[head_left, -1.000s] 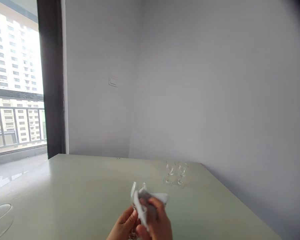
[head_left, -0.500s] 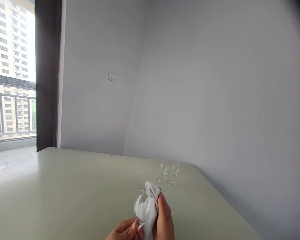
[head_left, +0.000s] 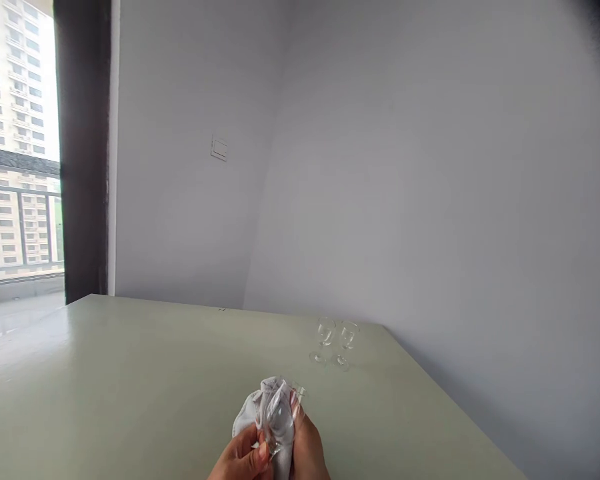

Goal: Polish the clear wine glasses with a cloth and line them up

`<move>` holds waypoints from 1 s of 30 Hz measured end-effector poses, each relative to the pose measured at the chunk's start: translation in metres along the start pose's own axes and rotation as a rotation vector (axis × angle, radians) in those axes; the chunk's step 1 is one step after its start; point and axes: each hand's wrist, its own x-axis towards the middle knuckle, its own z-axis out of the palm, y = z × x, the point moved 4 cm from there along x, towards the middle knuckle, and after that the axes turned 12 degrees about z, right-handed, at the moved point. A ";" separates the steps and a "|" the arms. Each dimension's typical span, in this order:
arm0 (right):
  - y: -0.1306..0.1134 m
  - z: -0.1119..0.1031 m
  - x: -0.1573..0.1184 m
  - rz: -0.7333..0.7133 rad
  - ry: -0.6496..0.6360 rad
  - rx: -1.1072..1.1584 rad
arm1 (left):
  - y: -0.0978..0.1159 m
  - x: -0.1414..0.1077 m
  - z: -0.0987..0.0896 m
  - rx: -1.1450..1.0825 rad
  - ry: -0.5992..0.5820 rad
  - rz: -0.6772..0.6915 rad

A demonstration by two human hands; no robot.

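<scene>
Low in the head view, a clear stemmed glass (head_left: 279, 415) is held between my two hands, with a white cloth (head_left: 247, 415) bunched around and behind it. The fingers of my left hand (head_left: 244, 459) are closed on the glass near the base of its bowl. My right hand (head_left: 307, 445) is wrapped round the right side of the bowl, with part of the cloth beneath it; some of its fingers are hidden.
Two clear stemmed glasses (head_left: 325, 333) (head_left: 349, 337) stand upright side by side near the back right of the pale green table (head_left: 155, 380). Grey walls rise behind and to the right; a window is at the left.
The cloth has shifted from the right of the glass to its left and behind. My right hand has moved left and down against the bowl. The glass at the left edge has left the view.
</scene>
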 end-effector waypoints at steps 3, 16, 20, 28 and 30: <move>0.003 -0.013 -0.002 -0.037 0.239 -0.102 | 0.004 0.001 -0.012 0.063 0.145 0.041; -0.024 -0.009 -0.025 -0.480 0.282 -0.396 | 0.030 -0.004 -0.027 0.577 0.301 0.205; -0.041 -0.012 -0.040 -0.716 0.408 -0.480 | 0.020 -0.004 -0.026 0.705 0.233 0.152; -0.026 0.000 -0.041 -0.926 0.405 -1.149 | 0.024 -0.011 -0.001 0.554 0.223 0.216; -0.017 0.005 -0.037 -0.816 0.419 -1.134 | 0.031 -0.014 -0.001 0.506 0.294 0.217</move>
